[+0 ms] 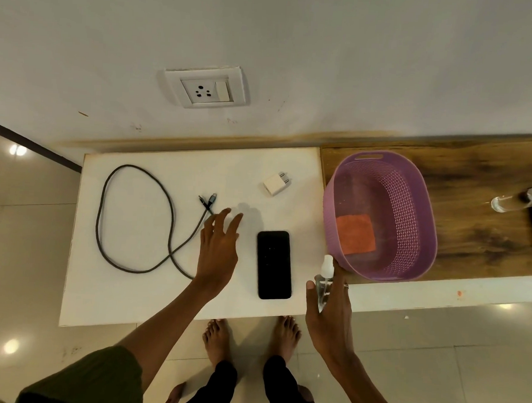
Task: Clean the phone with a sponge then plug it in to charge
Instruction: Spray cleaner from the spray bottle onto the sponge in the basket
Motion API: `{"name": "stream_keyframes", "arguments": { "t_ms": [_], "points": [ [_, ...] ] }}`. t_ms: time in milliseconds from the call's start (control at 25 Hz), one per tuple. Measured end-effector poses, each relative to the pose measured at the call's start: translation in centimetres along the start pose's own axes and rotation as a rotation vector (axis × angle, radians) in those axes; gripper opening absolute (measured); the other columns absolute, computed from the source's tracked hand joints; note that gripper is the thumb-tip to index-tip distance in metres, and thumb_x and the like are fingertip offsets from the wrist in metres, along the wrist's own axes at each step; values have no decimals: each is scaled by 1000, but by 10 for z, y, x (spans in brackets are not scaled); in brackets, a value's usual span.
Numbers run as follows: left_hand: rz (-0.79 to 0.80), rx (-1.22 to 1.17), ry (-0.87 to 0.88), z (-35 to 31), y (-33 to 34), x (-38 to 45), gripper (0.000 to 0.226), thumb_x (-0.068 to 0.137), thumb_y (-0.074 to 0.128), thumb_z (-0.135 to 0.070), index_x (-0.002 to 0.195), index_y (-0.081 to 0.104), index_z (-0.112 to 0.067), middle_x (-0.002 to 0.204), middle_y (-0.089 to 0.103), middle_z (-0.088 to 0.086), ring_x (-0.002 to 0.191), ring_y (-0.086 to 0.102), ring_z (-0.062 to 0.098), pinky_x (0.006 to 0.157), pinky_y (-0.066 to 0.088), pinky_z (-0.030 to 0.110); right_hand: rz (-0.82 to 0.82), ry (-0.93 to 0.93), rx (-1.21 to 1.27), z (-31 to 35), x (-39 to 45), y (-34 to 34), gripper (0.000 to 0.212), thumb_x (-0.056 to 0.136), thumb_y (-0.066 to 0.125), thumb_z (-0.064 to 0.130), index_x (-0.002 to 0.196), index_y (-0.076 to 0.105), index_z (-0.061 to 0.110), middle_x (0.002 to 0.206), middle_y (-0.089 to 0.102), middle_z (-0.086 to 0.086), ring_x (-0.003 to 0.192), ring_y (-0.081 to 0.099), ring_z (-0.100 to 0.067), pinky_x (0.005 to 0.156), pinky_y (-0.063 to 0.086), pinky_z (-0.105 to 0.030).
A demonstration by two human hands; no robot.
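Phone (274, 265) flat on white surface (130, 302) btwn hands; right hand (330, 309) clamped on spray bottle (324, 284), left hand (217, 248) open, empty: risk is overspray wetting the port w/ sponge (355, 235) in basket (424, 222).

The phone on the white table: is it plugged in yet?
Not plugged in. The phone lies flat, screen dark, with nothing attached; both ends of the cable lie loose left of it, and the adapter sits apart.
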State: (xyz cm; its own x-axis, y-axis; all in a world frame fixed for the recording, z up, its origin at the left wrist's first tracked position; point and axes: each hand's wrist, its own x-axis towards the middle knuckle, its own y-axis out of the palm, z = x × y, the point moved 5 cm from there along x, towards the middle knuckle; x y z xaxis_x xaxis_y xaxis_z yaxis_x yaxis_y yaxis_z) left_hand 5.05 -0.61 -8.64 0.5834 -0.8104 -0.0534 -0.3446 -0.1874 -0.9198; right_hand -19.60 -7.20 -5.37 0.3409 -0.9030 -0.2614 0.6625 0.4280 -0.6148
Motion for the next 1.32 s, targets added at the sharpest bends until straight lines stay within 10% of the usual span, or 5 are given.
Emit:
{"name": "stream_keyframes", "arguments": {
  "t_ms": [360,600,1040,1320],
  "points": [
    [78,56,-1,-3,6,21,32,97,61,-6,128,63,-10,119,71,9,111,62,32,95,50,40,43,-22,77,22,17,9,58,87,54,45,139,39,25,133,53,2,115,50,-10,97,43,-31],
    [-25,-323,-157,2,-10,29,24,98,61,-26,121,65,-21,113,69,-6,106,60,14,92,51,31,49,-37,98,26,29,16,53,84,60,48,130,34,43,127,50,16,109,49,0,89,37,-12],
    [-290,-729,221,-80,-114,37,23,92,67,-24,111,69,-11,98,70,-2,85,66,14,73,55,22,76,-110,199,87,48,20,60,85,71,32,130,36,51,121,49,17,105,51,6,76,40,4],
    [-254,-618,301,-107,-150,34,26,87,74,-16,111,72,-7,98,71,2,79,64,11,77,49,10,46,-166,200,126,51,13,52,79,59,45,125,51,22,115,59,2,99,59,-13,75,44,0]
  ]
}}
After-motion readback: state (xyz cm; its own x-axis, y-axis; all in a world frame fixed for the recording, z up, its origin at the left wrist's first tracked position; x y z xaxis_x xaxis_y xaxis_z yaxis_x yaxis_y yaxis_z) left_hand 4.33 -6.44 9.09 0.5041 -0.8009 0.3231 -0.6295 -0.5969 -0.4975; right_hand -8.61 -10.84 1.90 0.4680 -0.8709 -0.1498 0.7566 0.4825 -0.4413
